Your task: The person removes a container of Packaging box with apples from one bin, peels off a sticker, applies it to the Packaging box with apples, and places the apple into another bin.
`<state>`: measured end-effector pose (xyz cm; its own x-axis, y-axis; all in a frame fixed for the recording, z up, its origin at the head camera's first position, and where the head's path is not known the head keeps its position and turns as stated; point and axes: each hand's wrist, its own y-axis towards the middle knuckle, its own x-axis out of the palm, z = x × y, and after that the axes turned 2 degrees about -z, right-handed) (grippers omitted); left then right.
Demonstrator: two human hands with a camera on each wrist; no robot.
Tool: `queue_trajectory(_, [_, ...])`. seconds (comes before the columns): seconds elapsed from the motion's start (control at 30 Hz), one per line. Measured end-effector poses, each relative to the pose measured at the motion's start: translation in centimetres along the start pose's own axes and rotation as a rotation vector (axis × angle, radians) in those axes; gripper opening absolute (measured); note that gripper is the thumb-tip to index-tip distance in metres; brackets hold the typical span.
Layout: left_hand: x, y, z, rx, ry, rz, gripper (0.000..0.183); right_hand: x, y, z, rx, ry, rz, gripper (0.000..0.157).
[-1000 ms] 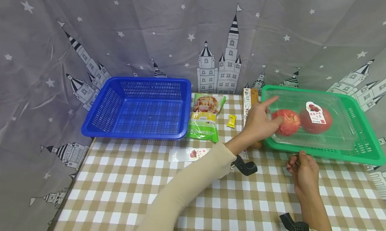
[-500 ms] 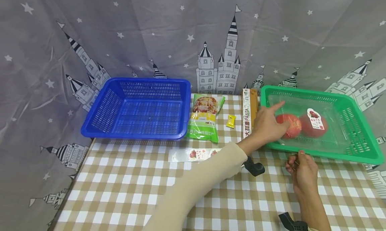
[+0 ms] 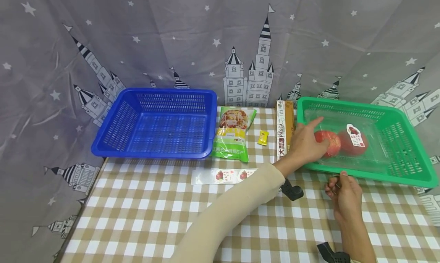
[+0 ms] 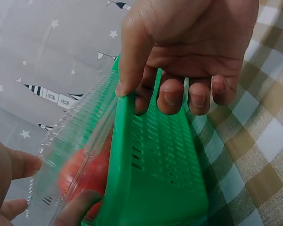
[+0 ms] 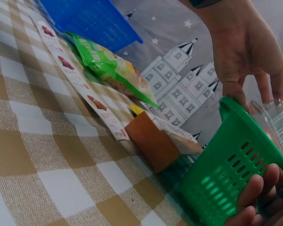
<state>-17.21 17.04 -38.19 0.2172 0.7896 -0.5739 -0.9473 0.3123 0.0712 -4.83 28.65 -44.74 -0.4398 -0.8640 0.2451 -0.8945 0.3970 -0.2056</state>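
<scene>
A clear plastic fruit box (image 3: 345, 122) lies inside the green basket (image 3: 381, 178) on the right. Through its lid show two red, apple-like fruits (image 3: 332, 144), one partly under a white label (image 3: 356, 138). My left hand (image 3: 302, 145) grips the box by its left end, thumb and index finger spread across it. In the left wrist view the thumb (image 4: 78, 207) is on the box's near side. At the basket's front rim, my right hand (image 3: 347, 196) pinches the edge, thumb on top and other fingers curled (image 4: 198, 96) below.
A blue basket (image 3: 168, 135) stands on the left. Between the baskets are a green food bag (image 3: 232, 135), a small yellow packet (image 3: 263, 137) and a pasta box (image 3: 281, 129) beside the green rim. A label strip (image 3: 220, 176) lies in front on the checked tablecloth (image 3: 144, 217).
The fruit box has come down into the green basket and shifted slightly left, with my left hand moving down and rightward on its end. The right hand has stayed at the rim.
</scene>
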Motion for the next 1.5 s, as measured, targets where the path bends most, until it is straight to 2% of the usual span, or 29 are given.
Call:
queue_trajectory(0.23, [-0.3, 0.0, 0.1, 0.003, 0.085, -0.089, 0.059, 0.0, 0.0, 0.0, -0.005, 0.029, -0.029, 0.038])
queue_trajectory(0.47, [-0.8, -0.3, 0.4, -0.015, -0.002, -0.192, 0.060, -0.1, 0.2, 0.0, 0.001, 0.040, -0.016, 0.036])
queue_trajectory(0.57, [-1.0, -0.4, 0.8, -0.049, -0.087, -0.248, 0.065, 0.0, 0.3, 0.0, -0.011, 0.058, -0.015, 0.037])
queue_trajectory(0.77, [-1.5, -0.4, 0.9, -0.127, -0.474, -0.375, 0.068, 0.0, 0.5, 0.2, -0.017, 0.070, -0.024, 0.038])
queue_trajectory(0.83, [-1.7, -0.3, 0.9, -0.146, -0.560, -0.394, 0.069, 0.0, 0.6, 0.2, -0.012, 0.073, -0.029, 0.038])
queue_trajectory(1.07, [-1.9, -0.3, 0.8, -0.186, -0.629, -0.378, 0.071, 0.2, 0.6, 0.4, -0.007, 0.066, -0.028, 0.038])
queue_trajectory(1.23, [-2.1, -0.3, 0.5, -0.171, -0.715, -0.315, 0.069, 0.4, 0.6, 0.4, 0.012, 0.034, -0.017, 0.036])
queue_trajectory(1.37, [-2.8, -0.3, 0.2, -0.149, -0.753, -0.293, 0.067, 0.6, 0.6, 0.4, 0.027, 0.011, -0.014, 0.036])
queue_trajectory(1.43, [-3.4, -0.6, 0.0, -0.128, -0.737, -0.290, 0.066, 0.5, 0.6, 0.3, 0.034, 0.008, -0.013, 0.036])
queue_trajectory(1.5, [-4.4, -1.1, -0.2, -0.105, -0.675, -0.277, 0.063, 0.4, 0.6, 0.3, 0.042, -0.008, -0.012, 0.036])
